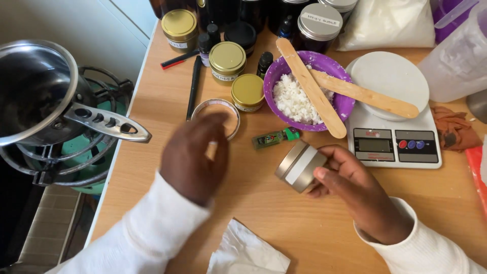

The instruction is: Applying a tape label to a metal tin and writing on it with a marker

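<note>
My right hand (357,190) grips a small round metal tin (300,166), tilted on its side above the wooden table (284,223). My left hand (193,155) hovers, blurred, over an open round tin (219,112) with a pale inside; I cannot tell whether it touches it. A small green bottle (276,137) lies between the two hands. Behind it a purple bowl (284,71) holds white wax flakes (294,99) and two wooden sticks (310,86) rest across its rim.
A white kitchen scale (393,144) stands right of the bowl. Gold-lidded tins (228,58), dark jars and small bottles crowd the back. A steel pot (35,91) sits on a gas burner at left. White tissue (246,251) lies near the front edge, an orange cloth (456,129) at right.
</note>
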